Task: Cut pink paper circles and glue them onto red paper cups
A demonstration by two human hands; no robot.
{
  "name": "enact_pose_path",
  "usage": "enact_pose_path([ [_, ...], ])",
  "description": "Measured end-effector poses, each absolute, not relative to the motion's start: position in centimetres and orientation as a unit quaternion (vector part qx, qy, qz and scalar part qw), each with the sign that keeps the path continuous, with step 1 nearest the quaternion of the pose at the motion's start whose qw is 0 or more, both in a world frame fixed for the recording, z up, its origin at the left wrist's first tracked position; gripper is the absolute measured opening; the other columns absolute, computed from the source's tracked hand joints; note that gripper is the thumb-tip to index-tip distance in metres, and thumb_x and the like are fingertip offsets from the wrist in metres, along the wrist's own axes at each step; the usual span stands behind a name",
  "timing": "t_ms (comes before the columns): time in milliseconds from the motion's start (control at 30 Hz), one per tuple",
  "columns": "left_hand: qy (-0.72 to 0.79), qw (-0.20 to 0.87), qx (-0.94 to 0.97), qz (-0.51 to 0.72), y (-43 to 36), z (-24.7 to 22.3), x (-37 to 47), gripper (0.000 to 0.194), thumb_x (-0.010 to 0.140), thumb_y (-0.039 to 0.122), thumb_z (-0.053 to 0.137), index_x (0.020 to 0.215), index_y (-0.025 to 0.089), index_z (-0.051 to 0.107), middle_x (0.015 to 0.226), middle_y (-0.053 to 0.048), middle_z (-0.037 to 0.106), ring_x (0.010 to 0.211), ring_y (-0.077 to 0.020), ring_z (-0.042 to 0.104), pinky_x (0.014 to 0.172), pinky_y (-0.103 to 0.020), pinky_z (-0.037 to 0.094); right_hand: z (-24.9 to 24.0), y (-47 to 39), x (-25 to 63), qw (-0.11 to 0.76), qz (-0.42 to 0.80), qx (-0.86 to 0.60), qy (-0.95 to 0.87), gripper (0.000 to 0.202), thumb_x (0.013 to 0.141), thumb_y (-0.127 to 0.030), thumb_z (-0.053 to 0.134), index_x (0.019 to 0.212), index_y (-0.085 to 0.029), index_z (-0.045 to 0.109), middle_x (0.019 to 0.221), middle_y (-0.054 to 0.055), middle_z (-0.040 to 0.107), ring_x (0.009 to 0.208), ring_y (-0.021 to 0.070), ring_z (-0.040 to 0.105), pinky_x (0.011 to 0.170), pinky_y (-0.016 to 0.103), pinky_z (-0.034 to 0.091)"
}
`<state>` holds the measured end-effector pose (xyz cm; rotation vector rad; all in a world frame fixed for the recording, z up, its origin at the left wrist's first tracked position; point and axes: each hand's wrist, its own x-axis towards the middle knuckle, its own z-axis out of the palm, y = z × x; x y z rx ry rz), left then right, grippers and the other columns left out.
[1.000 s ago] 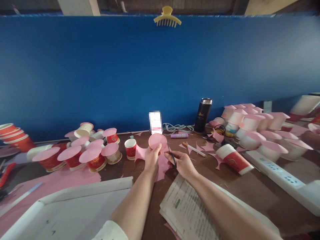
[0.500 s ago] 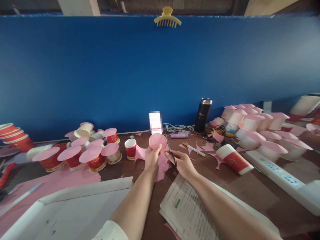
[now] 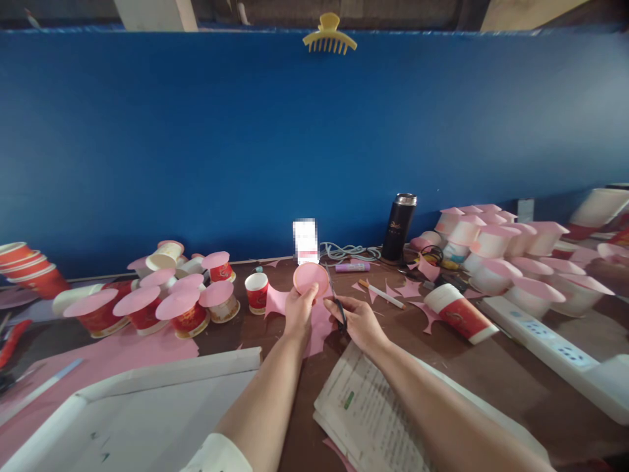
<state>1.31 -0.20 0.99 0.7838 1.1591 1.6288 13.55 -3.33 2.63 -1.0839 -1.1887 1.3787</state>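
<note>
Pinched between the thumb and fingers of my left hand [image 3: 301, 311] is a round pink paper disc [image 3: 308, 278], held up in the middle of the view. My right hand [image 3: 361, 321] is closed around the dark handles of a pair of scissors [image 3: 340, 311], whose blades point up along the right edge of the disc. Under both hands lies a pink paper scrap [image 3: 322, 326] with curved cut-outs. Just left of it a red paper cup [image 3: 256, 293] stands upright.
Cups with pink discs on top [image 3: 181, 313] crowd the left; more pink-topped cups [image 3: 496, 239] fill the right. A black thermos [image 3: 398, 226], a tipped red cup [image 3: 462, 313], a power strip [image 3: 555, 347], printed sheets [image 3: 373, 406] and a white box lid [image 3: 162, 367] surround the work area.
Almost everything stays in place. The disc and scissors show only a very slight shift in my hands.
</note>
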Motion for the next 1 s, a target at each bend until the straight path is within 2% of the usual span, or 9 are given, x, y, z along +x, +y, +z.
enact_pose_path([
  [300, 0.499, 0.457, 0.354, 0.645, -0.25, 1.03, 1.13, 0.030, 0.066, 0.040, 0.069, 0.077, 0.014, 0.059, 0.062, 0.001, 0.055, 0.056, -0.0102, 0.047, 0.057, -0.025, 0.038, 2.56, -3.25, 13.57, 0.491, 0.570, -0.444, -0.487, 0.042, 0.062, -0.044, 0.077, 0.088, -0.011, 0.073, 0.056, -0.002, 0.054, 0.050, 0.0081, 0.048, 0.050, 0.022, 0.035],
  [867, 0.497, 0.453, 0.346, 0.654, -0.15, 1.07, 1.14, 0.029, 0.063, 0.041, 0.071, 0.067, 0.015, 0.057, 0.055, 0.003, 0.050, 0.051, -0.0092, 0.044, 0.053, -0.024, 0.034, 2.26, -2.99, 13.60, 0.495, 0.559, -0.441, -0.498, 0.041, 0.060, -0.046, 0.077, 0.083, -0.012, 0.073, 0.055, -0.002, 0.055, 0.047, 0.0074, 0.046, 0.046, 0.021, 0.033],
  [1000, 0.493, 0.459, 0.341, 0.656, -0.37, 1.31, 1.22, 0.028, 0.064, 0.039, 0.071, 0.069, 0.015, 0.057, 0.056, 0.003, 0.050, 0.052, -0.0088, 0.044, 0.054, -0.024, 0.035, 2.51, -3.18, 13.51, 0.495, 0.567, -0.442, -0.487, 0.042, 0.059, -0.047, 0.077, 0.082, -0.013, 0.073, 0.054, -0.002, 0.054, 0.046, 0.0079, 0.046, 0.046, 0.022, 0.034],
])
